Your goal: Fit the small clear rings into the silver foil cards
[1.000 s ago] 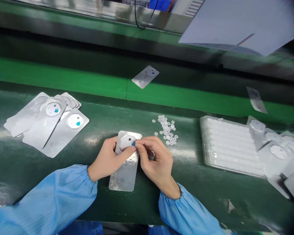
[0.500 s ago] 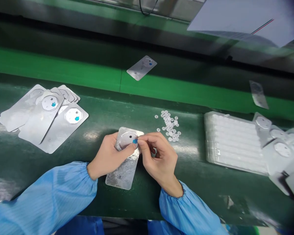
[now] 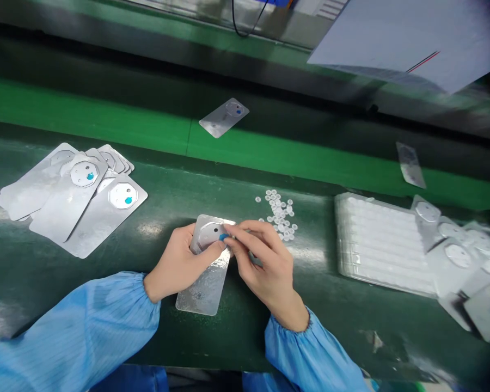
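A flat silver metal plate (image 3: 206, 291) with rounded corners lies in my left hand (image 3: 183, 267), which grips its left edge with the thumb across the front. Near the plate's top is a raised octagonal part with a dark hole and a blue spot (image 3: 222, 237). My right hand (image 3: 265, 261) has thumb and forefinger brought together at that blue spot, on the plate's upper right. Whatever sits between those fingertips is hidden. Beyond the right hand, several small clear round discs (image 3: 280, 209) are scattered on the green table (image 3: 159, 332).
At the left lies a fanned pile of similar plates (image 3: 65, 209). To the right are a stack of clear ribbed trays (image 3: 386, 247) and more plates (image 3: 453, 267). Single plates (image 3: 224, 118) rest on the green strip (image 3: 147, 130) behind. A white sheet (image 3: 392, 38) hangs at upper right.
My right fingers have shifted slightly at the blue spot, the forefinger now reaching further over it. Things at the back and right appear further left in view. My left hand keeps its hold.
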A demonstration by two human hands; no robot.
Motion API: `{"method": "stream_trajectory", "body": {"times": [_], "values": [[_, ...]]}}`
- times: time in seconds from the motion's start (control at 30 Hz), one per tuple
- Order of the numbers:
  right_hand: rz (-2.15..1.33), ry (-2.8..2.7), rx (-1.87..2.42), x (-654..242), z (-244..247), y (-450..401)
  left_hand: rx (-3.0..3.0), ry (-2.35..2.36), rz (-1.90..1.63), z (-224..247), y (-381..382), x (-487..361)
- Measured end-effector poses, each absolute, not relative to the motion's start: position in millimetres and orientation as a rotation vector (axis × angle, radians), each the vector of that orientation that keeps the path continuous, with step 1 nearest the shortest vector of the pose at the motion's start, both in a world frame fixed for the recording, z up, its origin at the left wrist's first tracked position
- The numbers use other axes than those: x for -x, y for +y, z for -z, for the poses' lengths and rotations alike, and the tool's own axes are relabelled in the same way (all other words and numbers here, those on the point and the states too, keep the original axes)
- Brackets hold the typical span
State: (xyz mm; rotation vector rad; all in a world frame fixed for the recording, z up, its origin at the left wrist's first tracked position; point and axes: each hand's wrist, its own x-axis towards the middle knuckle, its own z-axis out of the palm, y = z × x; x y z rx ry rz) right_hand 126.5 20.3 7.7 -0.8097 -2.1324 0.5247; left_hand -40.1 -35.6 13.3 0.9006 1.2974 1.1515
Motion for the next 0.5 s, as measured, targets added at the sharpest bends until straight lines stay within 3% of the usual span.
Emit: {"method": "stream_trajectory", "body": {"times": [0.3, 0.5], "values": [[-0.328, -2.271, 0.787, -131.8, -8.0, 21.3, -1.055, 1.322, -1.119, -9.4, -34.3, 41.9], [-0.596, -2.185, 0.856, -124.5, -7.4, 17.3, -1.127, 1.344, -1.096, -8.9, -34.8, 44.4]]}}
